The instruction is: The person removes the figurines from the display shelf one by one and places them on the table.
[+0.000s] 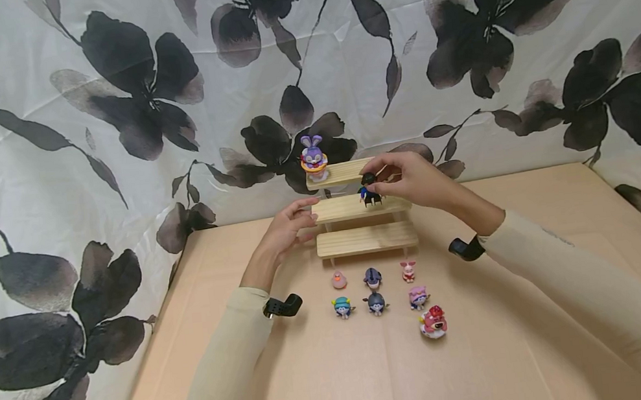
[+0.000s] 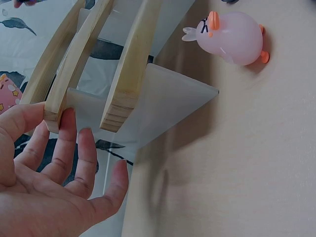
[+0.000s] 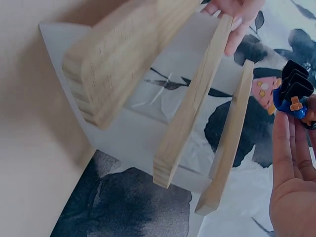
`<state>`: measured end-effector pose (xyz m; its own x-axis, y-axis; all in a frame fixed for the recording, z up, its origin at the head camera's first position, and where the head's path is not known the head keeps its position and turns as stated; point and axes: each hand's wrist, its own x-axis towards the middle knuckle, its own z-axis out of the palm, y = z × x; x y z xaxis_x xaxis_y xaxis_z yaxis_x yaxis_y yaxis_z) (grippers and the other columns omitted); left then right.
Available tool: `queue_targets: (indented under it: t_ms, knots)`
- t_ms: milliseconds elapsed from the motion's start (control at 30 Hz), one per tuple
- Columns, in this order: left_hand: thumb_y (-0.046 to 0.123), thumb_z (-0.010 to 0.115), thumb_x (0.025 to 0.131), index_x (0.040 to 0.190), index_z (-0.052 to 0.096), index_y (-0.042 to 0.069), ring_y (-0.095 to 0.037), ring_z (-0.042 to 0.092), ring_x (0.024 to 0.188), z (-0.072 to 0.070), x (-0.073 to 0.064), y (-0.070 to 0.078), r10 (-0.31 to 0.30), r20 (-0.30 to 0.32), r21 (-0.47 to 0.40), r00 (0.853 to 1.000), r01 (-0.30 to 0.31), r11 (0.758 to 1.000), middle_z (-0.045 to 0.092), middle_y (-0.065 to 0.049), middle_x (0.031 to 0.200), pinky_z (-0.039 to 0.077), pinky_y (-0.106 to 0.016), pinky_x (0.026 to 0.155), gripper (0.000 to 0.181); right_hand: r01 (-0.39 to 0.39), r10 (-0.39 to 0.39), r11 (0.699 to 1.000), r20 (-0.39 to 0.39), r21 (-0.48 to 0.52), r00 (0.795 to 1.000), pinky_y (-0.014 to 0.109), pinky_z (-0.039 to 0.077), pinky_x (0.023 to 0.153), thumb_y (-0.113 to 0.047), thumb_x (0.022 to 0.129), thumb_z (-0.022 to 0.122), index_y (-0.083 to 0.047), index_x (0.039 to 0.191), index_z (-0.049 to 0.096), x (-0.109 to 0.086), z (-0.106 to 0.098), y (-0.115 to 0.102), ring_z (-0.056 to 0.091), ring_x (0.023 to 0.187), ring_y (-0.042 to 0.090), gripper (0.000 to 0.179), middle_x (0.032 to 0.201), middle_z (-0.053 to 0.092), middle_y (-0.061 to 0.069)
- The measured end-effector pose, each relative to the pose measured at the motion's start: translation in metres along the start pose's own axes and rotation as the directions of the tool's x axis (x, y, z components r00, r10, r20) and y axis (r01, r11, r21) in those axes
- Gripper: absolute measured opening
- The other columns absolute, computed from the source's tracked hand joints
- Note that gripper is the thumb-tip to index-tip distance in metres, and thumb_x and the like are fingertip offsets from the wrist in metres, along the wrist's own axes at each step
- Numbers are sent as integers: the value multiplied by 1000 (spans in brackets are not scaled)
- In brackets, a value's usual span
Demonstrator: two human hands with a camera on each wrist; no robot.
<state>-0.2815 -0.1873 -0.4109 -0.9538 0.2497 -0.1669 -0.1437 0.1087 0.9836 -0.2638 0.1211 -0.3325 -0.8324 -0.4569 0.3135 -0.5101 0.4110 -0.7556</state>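
Observation:
A three-tier wooden display stand (image 1: 366, 239) with pale translucent side panels (image 2: 173, 101) stands against the backdrop. At its left end, my left hand (image 1: 287, 229) pinches the middle board (image 2: 79, 64) between thumb and fingertips, the other fingers spread below. My right hand (image 1: 409, 179) holds a small black-and-blue figurine (image 1: 369, 193) by its dark upper part, over the middle board. The right wrist view shows that figurine's black lower part (image 3: 297, 81) and an orange bow-like piece at the fingertips. A purple rabbit figurine (image 1: 314, 156) stands at the left of the top board (image 1: 343, 171).
In front of the stand are a pink duck-like figurine (image 1: 339, 280), a dark blue figurine (image 1: 372, 278), a small pink-and-white figurine (image 1: 408, 271) and several others. Nearest me is a red-and-pink figurine (image 1: 433, 323). A floral cloth (image 1: 379, 89) hangs behind the tabletop (image 1: 339, 380).

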Motion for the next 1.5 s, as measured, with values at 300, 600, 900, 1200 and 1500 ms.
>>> queue_targets:
  t_ms: [300,600,900,1200,1500]
  knots:
    - [12,64,98,139,59,21,-25,58,116,1,0,0,-3,0,6,1000,3,1000,60,-9,124,45,-56,107,41,11,-9,999,73,-32,997,37,55,83,-13,92,76,-12,122,69,-23,6,-13,65,97,16,31,108,69,0]
    - [11,64,98,141,58,17,-27,57,114,0,0,0,0,15,-16,1000,0,1000,59,-9,123,41,-59,109,43,45,-46,999,134,6,990,35,58,89,-8,92,75,-15,124,68,-45,14,-28,65,100,17,33,115,67,0]
    - [10,63,99,139,59,19,-27,58,115,0,1,-2,10,8,-14,1000,-9,1000,59,-9,122,42,-59,109,41,48,-50,999,180,17,982,30,58,86,-3,90,75,-13,119,70,-64,23,-41,66,96,15,31,109,68,-1]
    - [11,63,99,138,59,18,-27,59,115,-1,2,0,8,2,-15,1000,-8,1000,61,-10,121,43,-59,108,40,56,-71,996,251,68,965,27,59,83,1,90,72,-8,119,68,-81,34,-48,66,97,17,30,110,68,1]
    - [13,63,100,139,59,19,-27,59,116,-1,2,-1,5,8,-10,1000,-5,1000,61,-10,121,45,-57,107,40,55,-79,994,284,92,956,26,59,81,0,90,72,-9,118,68,-96,48,-47,68,94,13,30,108,70,0]
